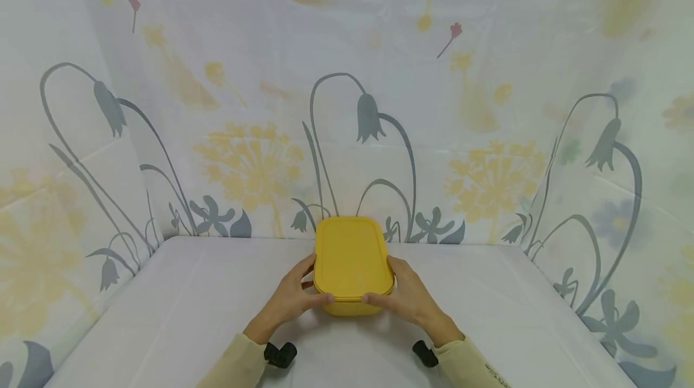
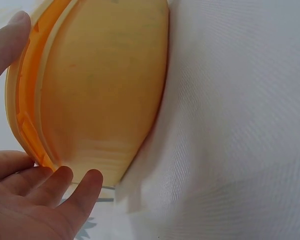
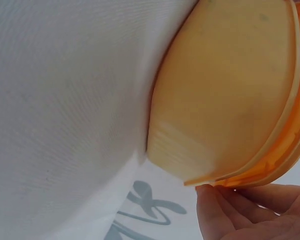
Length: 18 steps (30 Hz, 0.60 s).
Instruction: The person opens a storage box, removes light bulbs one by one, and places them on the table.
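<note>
A yellow food container (image 1: pixel 347 308) with rounded corners stands on the white table, its lid (image 1: pixel 352 255) on top. My left hand (image 1: pixel 290 296) holds it from the left, the thumb at the lid's near edge and the fingers along the side. From the right, my right hand (image 1: pixel 411 296) grips the lid's rim in a mirrored way. In the left wrist view, the fingers reach under the rim of the container (image 2: pixel 105 85). The right wrist view has the fingertips at the rim, beside the container's wall (image 3: pixel 225 90). The contents are hidden.
White cloth (image 1: pixel 217 291) covers the table around the container. Behind it and at both sides hangs a flower-printed curtain (image 1: pixel 347 44). Black wrist cameras sit below the left hand (image 1: pixel 280 355) and right hand, near the beige sleeves (image 1: pixel 238 364).
</note>
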### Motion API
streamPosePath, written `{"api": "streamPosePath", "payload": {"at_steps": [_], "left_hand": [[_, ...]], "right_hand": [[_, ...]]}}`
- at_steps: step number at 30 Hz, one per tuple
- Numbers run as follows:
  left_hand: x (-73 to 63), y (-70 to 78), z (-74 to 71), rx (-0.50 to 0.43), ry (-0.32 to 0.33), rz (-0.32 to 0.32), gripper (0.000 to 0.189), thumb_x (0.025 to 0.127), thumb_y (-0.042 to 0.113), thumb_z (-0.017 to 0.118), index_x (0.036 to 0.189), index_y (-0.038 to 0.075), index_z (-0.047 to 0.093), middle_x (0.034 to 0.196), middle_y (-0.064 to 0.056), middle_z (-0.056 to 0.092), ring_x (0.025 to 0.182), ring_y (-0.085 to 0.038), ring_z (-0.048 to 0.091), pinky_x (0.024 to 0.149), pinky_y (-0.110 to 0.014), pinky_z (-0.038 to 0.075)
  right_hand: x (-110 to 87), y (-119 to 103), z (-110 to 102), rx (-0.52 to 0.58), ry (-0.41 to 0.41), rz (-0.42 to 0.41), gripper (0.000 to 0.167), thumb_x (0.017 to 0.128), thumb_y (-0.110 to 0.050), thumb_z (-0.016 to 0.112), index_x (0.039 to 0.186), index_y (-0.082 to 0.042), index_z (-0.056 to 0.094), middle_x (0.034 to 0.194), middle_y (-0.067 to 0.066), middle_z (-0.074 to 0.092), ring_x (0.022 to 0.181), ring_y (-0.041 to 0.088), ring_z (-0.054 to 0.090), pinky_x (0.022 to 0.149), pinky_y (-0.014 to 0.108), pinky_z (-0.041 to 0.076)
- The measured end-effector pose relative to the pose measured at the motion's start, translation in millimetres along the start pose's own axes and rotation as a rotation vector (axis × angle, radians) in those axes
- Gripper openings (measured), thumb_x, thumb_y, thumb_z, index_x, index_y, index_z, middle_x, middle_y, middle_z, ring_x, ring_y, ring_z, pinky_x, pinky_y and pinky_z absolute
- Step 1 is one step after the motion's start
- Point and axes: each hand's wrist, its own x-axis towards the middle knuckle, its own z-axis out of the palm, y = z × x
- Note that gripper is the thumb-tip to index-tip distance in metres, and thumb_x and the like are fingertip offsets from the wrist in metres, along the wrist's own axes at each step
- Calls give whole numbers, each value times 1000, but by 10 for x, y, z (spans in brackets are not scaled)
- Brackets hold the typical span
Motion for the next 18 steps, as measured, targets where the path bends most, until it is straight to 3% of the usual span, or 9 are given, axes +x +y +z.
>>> {"api": "streamPosePath", "payload": {"at_steps": [18], "left_hand": [[-22, 71, -67, 73, 22, 5, 101, 74, 37, 83, 151, 7, 26, 153, -8, 31, 136, -26, 35, 103, -42, 43]], "right_hand": [[9, -85, -25, -27, 3, -11, 107, 65, -69, 72, 145, -6, 38, 141, 10, 45, 127, 25, 44, 105, 48, 39]]}}
